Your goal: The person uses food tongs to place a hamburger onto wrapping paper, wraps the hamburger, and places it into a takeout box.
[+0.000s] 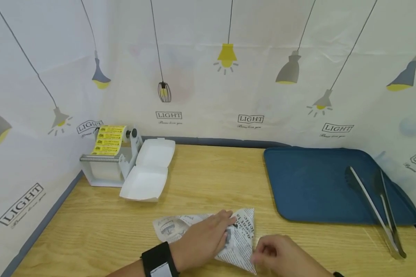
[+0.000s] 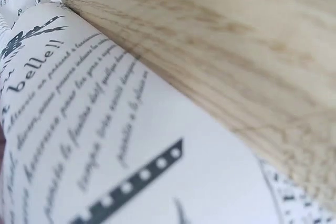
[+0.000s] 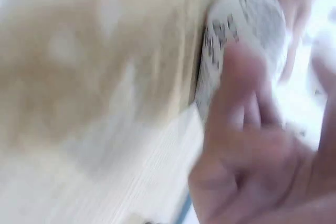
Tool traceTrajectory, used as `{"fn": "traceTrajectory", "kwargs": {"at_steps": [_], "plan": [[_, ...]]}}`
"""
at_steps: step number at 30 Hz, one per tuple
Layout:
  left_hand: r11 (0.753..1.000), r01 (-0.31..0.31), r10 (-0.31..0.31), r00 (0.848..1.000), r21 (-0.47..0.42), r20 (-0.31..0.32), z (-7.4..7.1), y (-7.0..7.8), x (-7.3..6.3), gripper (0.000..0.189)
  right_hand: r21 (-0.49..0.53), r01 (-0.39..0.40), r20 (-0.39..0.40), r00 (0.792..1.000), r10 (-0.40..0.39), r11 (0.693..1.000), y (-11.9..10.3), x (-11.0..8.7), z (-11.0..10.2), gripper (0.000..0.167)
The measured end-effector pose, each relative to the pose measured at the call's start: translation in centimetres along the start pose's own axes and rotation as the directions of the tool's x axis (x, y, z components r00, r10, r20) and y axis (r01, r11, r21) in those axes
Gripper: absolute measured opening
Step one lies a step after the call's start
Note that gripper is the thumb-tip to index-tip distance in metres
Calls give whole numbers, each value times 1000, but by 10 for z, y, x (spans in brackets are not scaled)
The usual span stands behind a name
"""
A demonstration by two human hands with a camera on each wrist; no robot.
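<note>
A sheet of newsprint-patterned wrapping paper (image 1: pixel 240 231) lies on the wooden table, folded over with a raised, rounded form that fills much of the left wrist view. Whatever the paper covers is hidden. My left hand (image 1: pixel 204 238) rests on top of it, fingers extended and close together, pointing to the right. At the paper's right edge, my right hand (image 1: pixel 275 254) has its fingers bent and pinches the edge near the lower corner. Blurred in the right wrist view, the fingers (image 3: pixel 244 72) overlap the printed paper (image 3: pixel 218 40).
A label dispenser (image 1: pixel 105 165) with a yellow roll stands at the back left. Beside it is a white clamshell box (image 1: pixel 147 182), lid up. A blue tray (image 1: pixel 308 184) sits at the right, and metal tongs (image 1: pixel 388 215) lie across it, handle end over the table.
</note>
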State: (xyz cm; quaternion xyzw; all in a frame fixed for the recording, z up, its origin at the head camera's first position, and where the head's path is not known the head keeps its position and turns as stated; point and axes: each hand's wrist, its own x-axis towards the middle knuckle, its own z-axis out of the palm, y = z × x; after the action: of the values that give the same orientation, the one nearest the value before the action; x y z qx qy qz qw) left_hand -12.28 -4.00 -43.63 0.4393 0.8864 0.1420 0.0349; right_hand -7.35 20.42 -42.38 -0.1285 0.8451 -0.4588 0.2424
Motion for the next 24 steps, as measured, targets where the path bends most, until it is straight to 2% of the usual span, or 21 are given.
{"fn": "traceTrajectory", "kwargs": {"at_steps": [2, 4, 9, 19, 24], "plan": [[1000, -3, 3, 1000, 8, 0, 0, 0, 0, 45, 44, -59, -81, 995, 63, 997, 0, 8, -11, 38], [1000, -11, 11, 1000, 22, -8, 0, 0, -1, 45, 60, -117, -150, 981, 125, 991, 1, 19, -19, 46], [999, -25, 25, 999, 26, -29, -1, 1, -1, 45, 116, -200, -151, 965, 216, 973, 2, 41, -24, 53], [1000, 2, -2, 1000, 21, -1, -1, 2, 0, 45, 154, -192, -190, 957, 220, 969, 4, 57, -19, 45], [1000, 8, -8, 1000, 11, 12, 0, 0, 0, 45, 64, -175, -260, 948, 185, 983, 4, 62, -14, 37]]}}
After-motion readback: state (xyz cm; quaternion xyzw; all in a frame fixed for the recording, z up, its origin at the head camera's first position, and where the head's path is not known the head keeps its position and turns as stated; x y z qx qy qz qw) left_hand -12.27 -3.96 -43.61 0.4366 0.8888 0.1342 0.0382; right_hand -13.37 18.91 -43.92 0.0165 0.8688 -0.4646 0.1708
